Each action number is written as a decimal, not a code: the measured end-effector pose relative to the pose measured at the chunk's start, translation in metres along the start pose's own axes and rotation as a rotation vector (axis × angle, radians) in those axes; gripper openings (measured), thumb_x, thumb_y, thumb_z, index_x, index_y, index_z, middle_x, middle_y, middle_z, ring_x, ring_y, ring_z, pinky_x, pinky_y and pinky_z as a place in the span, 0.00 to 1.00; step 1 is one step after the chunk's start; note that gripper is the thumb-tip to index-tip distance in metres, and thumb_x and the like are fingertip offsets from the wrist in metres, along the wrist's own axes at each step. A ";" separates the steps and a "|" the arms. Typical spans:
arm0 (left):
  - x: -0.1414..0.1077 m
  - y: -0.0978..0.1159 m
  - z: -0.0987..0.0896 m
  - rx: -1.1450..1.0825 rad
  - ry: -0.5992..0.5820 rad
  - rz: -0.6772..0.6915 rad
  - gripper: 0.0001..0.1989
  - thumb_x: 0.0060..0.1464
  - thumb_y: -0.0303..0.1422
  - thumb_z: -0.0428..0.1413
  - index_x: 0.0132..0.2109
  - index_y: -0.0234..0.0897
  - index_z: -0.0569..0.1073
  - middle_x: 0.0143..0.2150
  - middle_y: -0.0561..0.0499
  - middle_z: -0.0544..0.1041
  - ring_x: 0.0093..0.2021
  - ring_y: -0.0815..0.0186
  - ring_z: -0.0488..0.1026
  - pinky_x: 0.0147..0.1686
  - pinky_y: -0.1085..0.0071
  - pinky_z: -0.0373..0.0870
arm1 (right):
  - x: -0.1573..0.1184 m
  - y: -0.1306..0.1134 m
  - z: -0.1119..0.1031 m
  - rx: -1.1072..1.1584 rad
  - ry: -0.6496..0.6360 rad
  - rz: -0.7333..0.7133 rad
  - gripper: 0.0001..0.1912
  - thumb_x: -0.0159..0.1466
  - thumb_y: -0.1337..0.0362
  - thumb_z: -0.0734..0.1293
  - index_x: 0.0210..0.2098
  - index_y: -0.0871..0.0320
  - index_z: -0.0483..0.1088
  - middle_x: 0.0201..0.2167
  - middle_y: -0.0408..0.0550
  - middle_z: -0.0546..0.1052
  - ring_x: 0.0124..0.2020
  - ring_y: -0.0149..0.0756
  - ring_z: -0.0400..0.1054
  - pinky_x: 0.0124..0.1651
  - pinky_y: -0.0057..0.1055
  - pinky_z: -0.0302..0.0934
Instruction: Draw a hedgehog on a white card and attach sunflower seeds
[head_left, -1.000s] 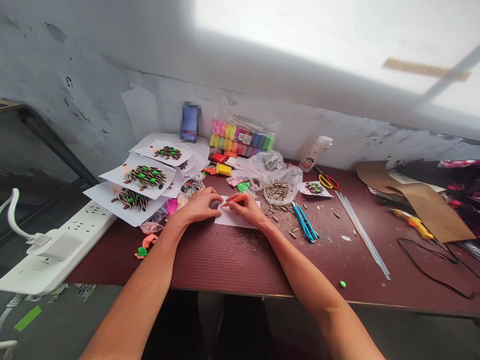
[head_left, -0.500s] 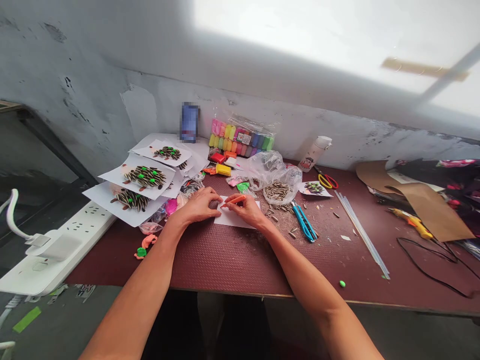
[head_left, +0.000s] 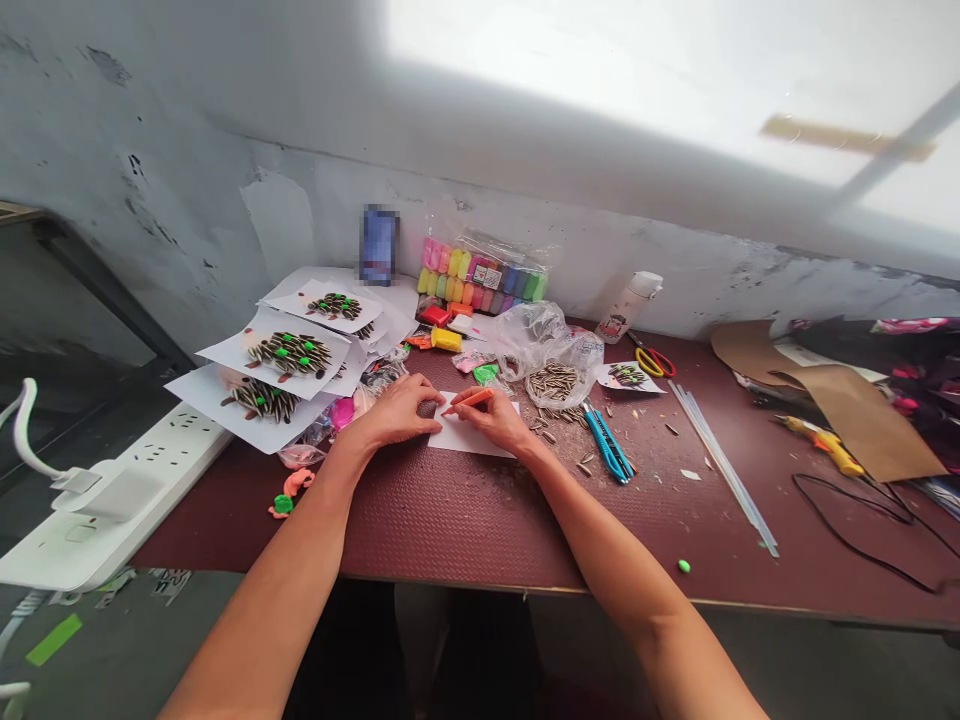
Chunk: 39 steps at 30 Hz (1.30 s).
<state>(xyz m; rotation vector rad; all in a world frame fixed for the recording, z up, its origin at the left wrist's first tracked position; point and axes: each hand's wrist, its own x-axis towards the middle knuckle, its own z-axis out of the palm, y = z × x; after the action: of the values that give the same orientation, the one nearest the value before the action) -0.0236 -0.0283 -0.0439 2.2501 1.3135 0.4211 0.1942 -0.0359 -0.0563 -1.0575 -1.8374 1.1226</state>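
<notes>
A small sheet of white paper (head_left: pixel 465 437) lies on the table in front of me. My left hand (head_left: pixel 401 408) rests at the paper's left edge, thumb and forefinger apart, their tips touching it. In my right hand (head_left: pixel 495 418) is an orange pen (head_left: pixel 474 398), pinched between the fingers with its tip down at the paper. The right hand covers the sheet's upper right part. Left of my hands are stacked white cards (head_left: pixel 217 405) bearing hedgehog shapes made of striped seeds with green dots.
Sunflower seeds (head_left: pixel 553 380) spill from a clear plastic bag, beside a blue utility knife (head_left: pixel 609 445). Scissors (head_left: pixel 654 362), glue sticks (head_left: pixel 724 465) and a yellow glue gun (head_left: pixel 832 450) lie rightward. Coloured clay packs (head_left: pixel 480 280) lean against the wall. A power strip (head_left: pixel 112 510) stands left.
Almost nothing differs. The pen and right hand have shifted very slightly over the paper; the left hand stays in place.
</notes>
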 end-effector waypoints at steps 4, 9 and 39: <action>0.000 -0.002 0.001 0.001 0.011 0.006 0.20 0.47 0.41 0.62 0.48 0.44 0.81 0.51 0.46 0.75 0.56 0.50 0.70 0.57 0.56 0.69 | -0.001 -0.004 -0.003 -0.021 -0.012 0.008 0.10 0.63 0.64 0.69 0.31 0.57 0.83 0.36 0.49 0.82 0.34 0.33 0.70 0.34 0.27 0.60; 0.001 -0.004 0.003 -0.010 0.029 0.011 0.20 0.46 0.42 0.63 0.48 0.44 0.81 0.51 0.46 0.75 0.56 0.50 0.70 0.57 0.57 0.68 | -0.003 -0.007 -0.006 -0.026 -0.010 0.016 0.09 0.63 0.64 0.69 0.31 0.58 0.83 0.33 0.48 0.82 0.32 0.32 0.70 0.34 0.27 0.60; 0.000 -0.002 0.001 0.017 0.006 -0.001 0.21 0.48 0.40 0.62 0.50 0.42 0.81 0.50 0.46 0.74 0.55 0.51 0.70 0.57 0.58 0.68 | -0.008 0.004 -0.027 -0.038 0.030 0.085 0.13 0.63 0.59 0.69 0.30 0.61 0.82 0.34 0.50 0.81 0.27 0.29 0.67 0.32 0.27 0.60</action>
<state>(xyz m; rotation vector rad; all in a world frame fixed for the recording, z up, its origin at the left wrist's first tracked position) -0.0243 -0.0283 -0.0460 2.2632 1.3259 0.4184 0.2219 -0.0335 -0.0517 -1.1780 -1.8114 1.1185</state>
